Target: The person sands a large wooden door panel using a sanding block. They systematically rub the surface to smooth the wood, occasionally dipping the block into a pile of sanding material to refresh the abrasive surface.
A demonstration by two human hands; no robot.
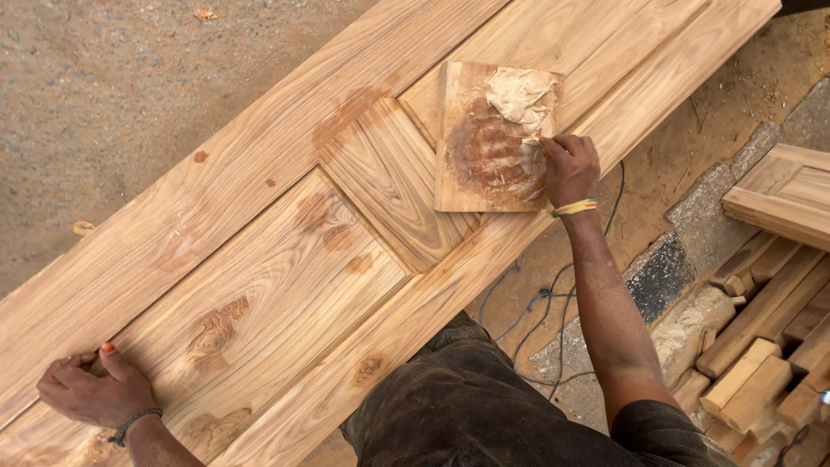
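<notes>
Right hand [569,166]: fingers curled, dipping into the putty [521,93] at the board's far corner; whether it pinched any, I could not tell
Putty: a pale, soft lump, likely sticky; best scooped with fingertips
Small board [488,143]: lay flat on the door, smeared brown; looked light and stiff, easy to lift by an edge
Left hand [93,389]: pressed on the door's near end, fingers loosely bent, holding nothing
Door [259,259]: large panelled wood, probably heavy and rigid
Offcuts [761,363]: stacked well apart, at right
</notes>
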